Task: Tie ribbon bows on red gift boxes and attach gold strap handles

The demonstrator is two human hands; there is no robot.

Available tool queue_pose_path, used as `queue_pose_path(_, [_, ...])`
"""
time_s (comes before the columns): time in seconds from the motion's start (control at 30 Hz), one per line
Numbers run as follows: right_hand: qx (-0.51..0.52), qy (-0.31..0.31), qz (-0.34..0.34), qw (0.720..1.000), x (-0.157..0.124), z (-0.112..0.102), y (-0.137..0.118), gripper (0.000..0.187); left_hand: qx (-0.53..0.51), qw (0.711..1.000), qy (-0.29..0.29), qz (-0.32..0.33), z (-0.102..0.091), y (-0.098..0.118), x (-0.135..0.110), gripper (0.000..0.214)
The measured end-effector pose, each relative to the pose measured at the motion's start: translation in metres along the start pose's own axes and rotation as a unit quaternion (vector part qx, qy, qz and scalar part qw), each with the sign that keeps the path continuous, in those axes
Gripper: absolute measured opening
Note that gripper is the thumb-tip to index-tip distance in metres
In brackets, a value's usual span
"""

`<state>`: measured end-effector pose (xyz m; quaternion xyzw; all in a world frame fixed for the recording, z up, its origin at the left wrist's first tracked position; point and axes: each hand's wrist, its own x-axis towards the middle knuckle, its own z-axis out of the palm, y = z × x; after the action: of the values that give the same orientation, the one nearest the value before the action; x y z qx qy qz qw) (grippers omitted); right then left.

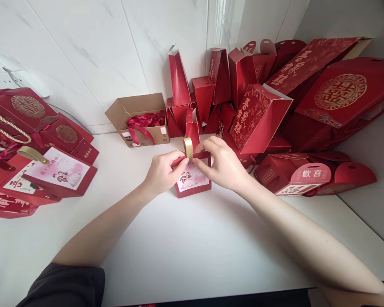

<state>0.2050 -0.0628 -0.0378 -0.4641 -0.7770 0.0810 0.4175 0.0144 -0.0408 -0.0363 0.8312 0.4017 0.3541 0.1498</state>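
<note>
A small red gift box (194,192) with a pink-and-white picture of a couple on its front stands on the white table, in front of me. From its top rises a looped gold ribbon handle (188,147). My left hand (166,172) pinches the top left edge of the box beside the ribbon's base, thumb in front. My right hand (222,164) is closed at the top right, its thumb and fingertips at the foot of the ribbon. The fingers partly cover the box's top, so how the ribbon is fastened there is hidden.
A brown cardboard box (144,137) of dark red ribbons stands by the tiled wall. Several red boxes (259,119) are stacked behind and to the right. At left lie more red boxes, one with a gold ribbon loop (33,153). White table surface (192,247) extends toward me.
</note>
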Motion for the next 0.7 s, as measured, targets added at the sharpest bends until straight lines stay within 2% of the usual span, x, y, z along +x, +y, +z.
queue_pose_path(0.7, [-0.021, 0.001, 0.008, 1.0, 0.0011, 0.0014, 0.0035, 0.006, 0.005, 1.0, -0.004, 0.011, -0.0014, -0.0008, 0.0013, 0.022])
